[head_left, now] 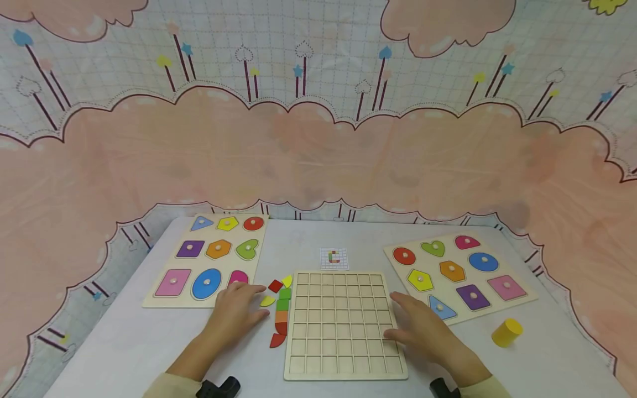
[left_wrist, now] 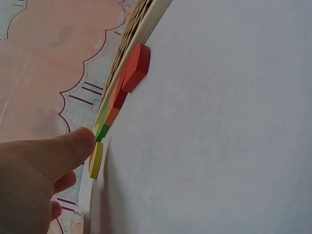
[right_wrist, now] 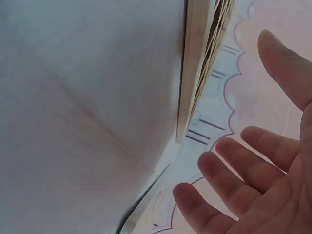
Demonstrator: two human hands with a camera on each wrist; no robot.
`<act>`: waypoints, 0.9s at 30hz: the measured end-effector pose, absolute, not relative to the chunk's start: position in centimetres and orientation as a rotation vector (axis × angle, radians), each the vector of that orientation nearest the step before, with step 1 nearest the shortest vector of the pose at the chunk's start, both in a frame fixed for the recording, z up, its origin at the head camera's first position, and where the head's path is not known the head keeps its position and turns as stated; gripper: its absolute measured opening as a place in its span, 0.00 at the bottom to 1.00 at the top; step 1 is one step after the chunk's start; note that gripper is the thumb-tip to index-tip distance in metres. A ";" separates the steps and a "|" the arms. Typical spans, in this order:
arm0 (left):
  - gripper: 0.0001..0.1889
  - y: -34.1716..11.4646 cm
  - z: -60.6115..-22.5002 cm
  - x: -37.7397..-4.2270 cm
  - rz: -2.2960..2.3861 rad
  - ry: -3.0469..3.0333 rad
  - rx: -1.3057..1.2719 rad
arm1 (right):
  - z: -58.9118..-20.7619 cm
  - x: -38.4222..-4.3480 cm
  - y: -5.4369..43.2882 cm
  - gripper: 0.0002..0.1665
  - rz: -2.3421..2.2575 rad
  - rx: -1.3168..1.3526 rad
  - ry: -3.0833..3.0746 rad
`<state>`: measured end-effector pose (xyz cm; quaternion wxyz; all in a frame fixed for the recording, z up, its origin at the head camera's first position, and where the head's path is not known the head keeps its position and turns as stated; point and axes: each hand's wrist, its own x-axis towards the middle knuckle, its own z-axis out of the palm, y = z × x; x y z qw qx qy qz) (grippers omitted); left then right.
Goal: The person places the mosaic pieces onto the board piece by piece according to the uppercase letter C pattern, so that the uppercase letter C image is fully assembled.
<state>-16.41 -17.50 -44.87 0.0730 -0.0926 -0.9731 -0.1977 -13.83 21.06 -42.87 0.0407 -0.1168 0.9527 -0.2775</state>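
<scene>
A wooden grid board [head_left: 343, 331] lies in the middle of the white table. Along its left edge runs a line of small blocks: green squares [head_left: 283, 304], an orange square [head_left: 281, 316] and red rounded pieces [head_left: 277, 340]. By its upper end lie a red square [head_left: 275, 286] and yellow pieces [head_left: 267, 301]. Beside these blocks is my left hand [head_left: 234, 312], fingers extended and holding nothing; its thumb [left_wrist: 83, 140] overlaps the row in the left wrist view. My right hand [head_left: 425, 331], empty with fingers spread [right_wrist: 219, 175], hovers at the board's right edge.
Knobbed shape puzzle boards flank the grid, one at left [head_left: 169, 265] and one at right [head_left: 490, 307]. A small card with a coloured pattern [head_left: 334, 258] lies behind the grid. A yellow cylinder [head_left: 506, 333] stands at the right. Patterned cloth [head_left: 318, 160] hangs behind.
</scene>
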 end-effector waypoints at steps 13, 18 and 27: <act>0.24 -17.2 -45.6 -17.5 -0.608 -2.951 -0.259 | -42.8 -13.8 20.9 0.46 -0.819 -0.360 2.899; 0.22 -17.0 -45.7 -17.7 -0.622 -2.958 -0.243 | -42.8 -14.0 20.9 0.46 -0.812 -0.368 2.879; 0.17 -16.6 -45.9 -17.8 -0.665 -2.941 -0.279 | -43.0 -14.0 21.0 0.45 -0.840 -0.374 2.843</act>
